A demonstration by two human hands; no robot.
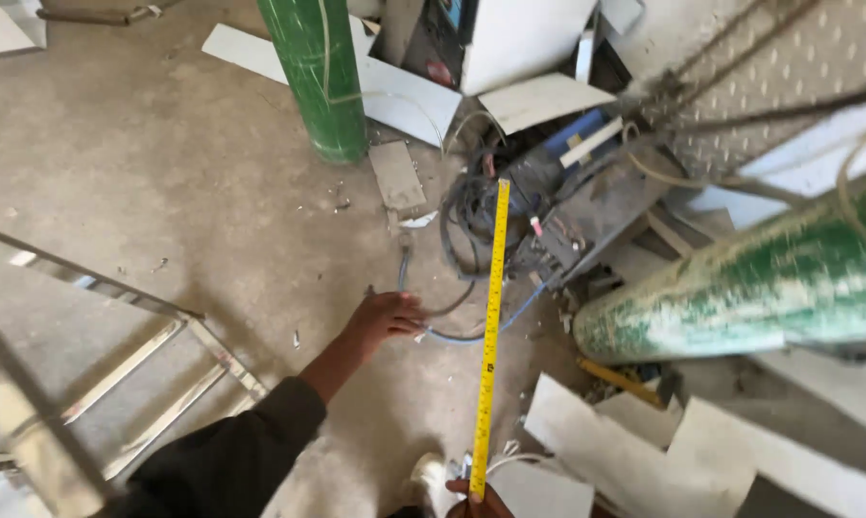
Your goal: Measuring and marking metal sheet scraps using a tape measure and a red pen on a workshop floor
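While stretched taut over dusty concrete floor (183,192), stiff yellow tape measure (491,326) runs toward tangled black cables (471,216). Left hand (387,315) open, reaching beside thin blue hose (471,336). Right hand (478,502) cut off by frame; grip unclear.

A dusty concrete floor (183,182) spreads left of the upright green cylinder (313,77); white broken panels (404,96) lie behind it.

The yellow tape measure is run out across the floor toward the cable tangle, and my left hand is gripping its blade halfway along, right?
Not quite. In the head view the left hand is open beside the yellow tape measure, not gripping its blade. The blade does run toward the cable tangle.
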